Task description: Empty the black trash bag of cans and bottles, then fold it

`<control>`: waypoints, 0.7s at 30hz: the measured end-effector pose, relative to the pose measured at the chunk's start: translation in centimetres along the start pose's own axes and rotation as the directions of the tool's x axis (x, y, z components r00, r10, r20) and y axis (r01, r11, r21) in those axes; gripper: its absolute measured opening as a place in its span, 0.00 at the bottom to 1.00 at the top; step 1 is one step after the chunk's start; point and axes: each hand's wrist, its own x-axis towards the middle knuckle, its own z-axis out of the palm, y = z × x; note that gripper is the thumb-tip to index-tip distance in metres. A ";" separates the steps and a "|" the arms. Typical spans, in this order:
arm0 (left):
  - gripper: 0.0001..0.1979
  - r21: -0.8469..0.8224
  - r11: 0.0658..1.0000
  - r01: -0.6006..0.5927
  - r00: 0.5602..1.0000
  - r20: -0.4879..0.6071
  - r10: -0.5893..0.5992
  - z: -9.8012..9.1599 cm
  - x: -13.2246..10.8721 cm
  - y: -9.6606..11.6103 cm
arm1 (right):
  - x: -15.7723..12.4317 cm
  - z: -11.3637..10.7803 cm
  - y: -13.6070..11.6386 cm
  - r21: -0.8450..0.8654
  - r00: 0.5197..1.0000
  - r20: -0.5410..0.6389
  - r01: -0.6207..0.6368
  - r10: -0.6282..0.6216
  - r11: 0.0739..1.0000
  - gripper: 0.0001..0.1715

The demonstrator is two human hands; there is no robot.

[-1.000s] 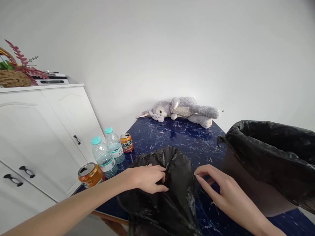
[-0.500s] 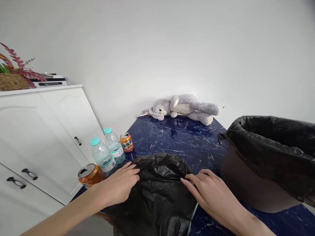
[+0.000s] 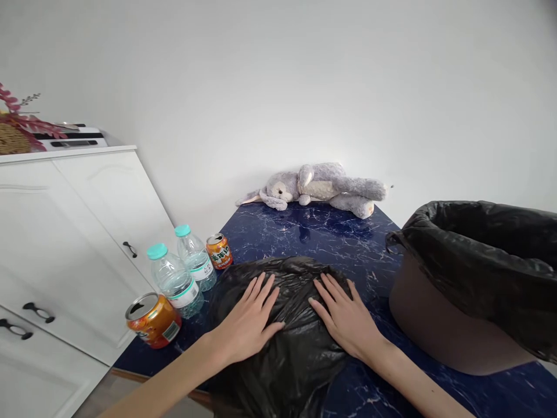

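A black plastic garbage bag [image 3: 291, 366] lies bunched over the near edge of the dark blue marbled table [image 3: 300, 232], part of it hanging down in front. My left hand [image 3: 250, 319] rests flat on the bag's left side with fingers stretched out. On its right side lies my right hand [image 3: 343, 313], fingers spread and palm down. Neither hand grips anything; what is under the plastic is hidden. To the right stands a brownish bin [image 3: 439, 313] lined with another black bag [image 3: 487, 261], its rim folded outward.
At the table's left edge stand an orange soda can [image 3: 154, 322], two clear bottles [image 3: 176, 284] with turquoise caps, and a second orange can [image 3: 220, 252]. A grey plush rabbit [image 3: 315, 186] lies against the wall. A white cabinet [image 3: 73, 232] is at the left.
My fingers have let go of the bag's upper edge and now lie spread flat on top. The bag looks flatter and wider. My view has shifted slightly.
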 end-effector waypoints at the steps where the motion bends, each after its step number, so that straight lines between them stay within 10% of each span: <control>1: 0.33 0.011 1.000 -0.008 1.000 -0.022 0.008 -0.3 0.0 0.3 | -0.1 -0.1 0.1 -0.047 1.000 -0.004 -0.031 0.030 0.998 0.41; 6: 0.34 -0.035 0.977 -0.211 0.977 0.016 0.212 -0.6 -1.8 1.9 | -1.6 -1.1 0.2 -0.226 0.989 -0.106 -0.129 0.107 0.966 0.42; 14: 0.35 0.064 0.985 -0.163 0.986 -0.036 0.165 -0.8 -8.8 -1.1 | -6.5 0.7 2.6 -0.165 0.914 -0.406 -0.088 0.013 0.982 0.48; 18: 0.52 0.043 0.981 -0.188 0.981 0.061 0.185 -1.0 -12.1 -1.5 | -9.0 -0.1 3.6 -0.120 0.936 -0.303 0.149 -0.179 0.982 0.47; 21: 0.40 0.027 0.980 -0.198 0.980 -0.021 0.199 -0.2 -13.0 -1.7 | -10.7 -1.4 4.2 -0.090 0.953 -0.214 0.199 -0.214 0.976 0.51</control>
